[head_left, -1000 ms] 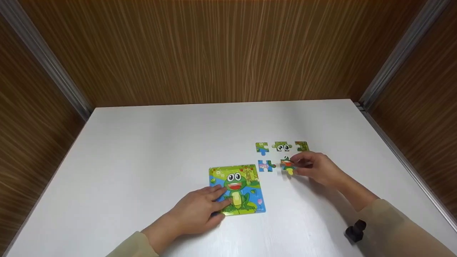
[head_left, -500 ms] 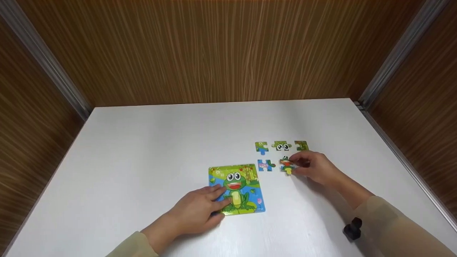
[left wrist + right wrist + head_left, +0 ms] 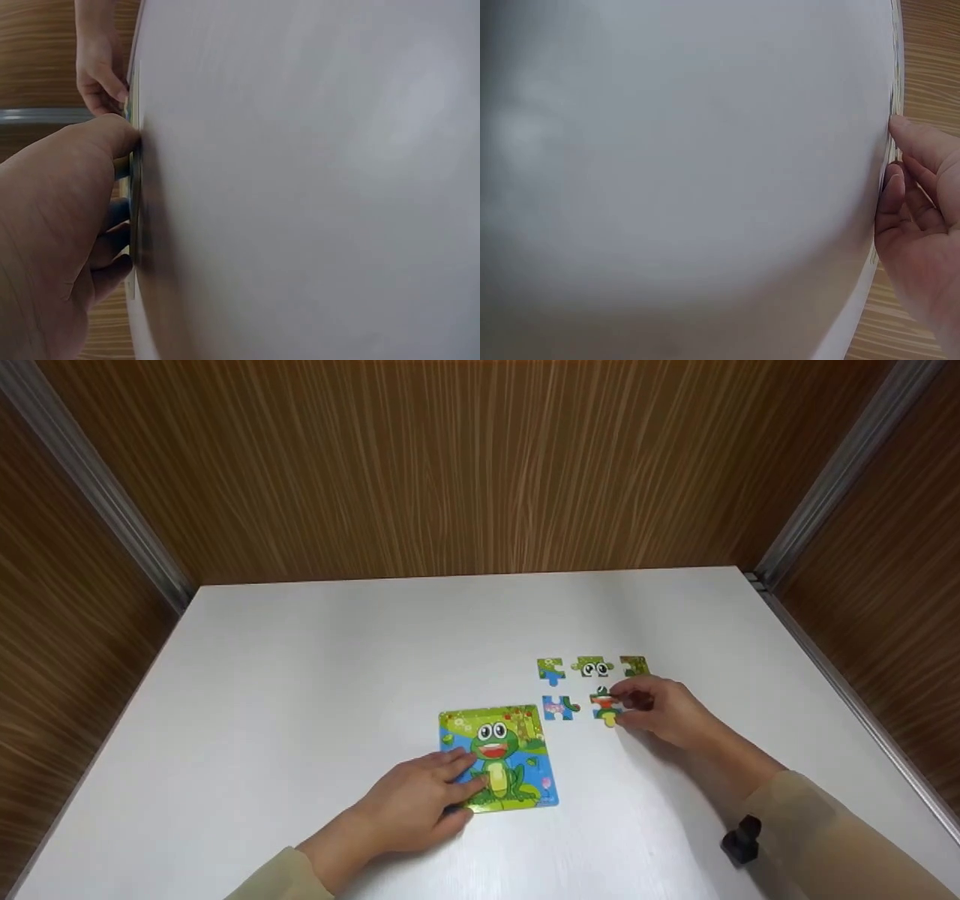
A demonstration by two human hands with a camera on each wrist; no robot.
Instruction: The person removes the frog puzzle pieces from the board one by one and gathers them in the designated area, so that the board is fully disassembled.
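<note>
My left hand rests with its fingers spread on the lower left of a square frog picture puzzle board, covering that corner. In the left wrist view the thumb lies at the board's edge. To the right, my right hand holds a jigsaw piece showing the frog's red mouth and yellow belly, thumb and forefinger at its right side. It lies close over the table, beside a pink and blue jigsaw piece. The right wrist view shows the fingertips low at the tabletop.
Behind stand a green and blue corner piece, a piece with the frog's eyes and a green-brown corner piece, partly by the right hand. A black object is near the right sleeve. Wood-grain panels enclose the white table.
The frog-mouth piece, held by my right hand, has shifted slightly and now sits straighter beside the pink and blue piece. My left hand has stayed on the board.
</note>
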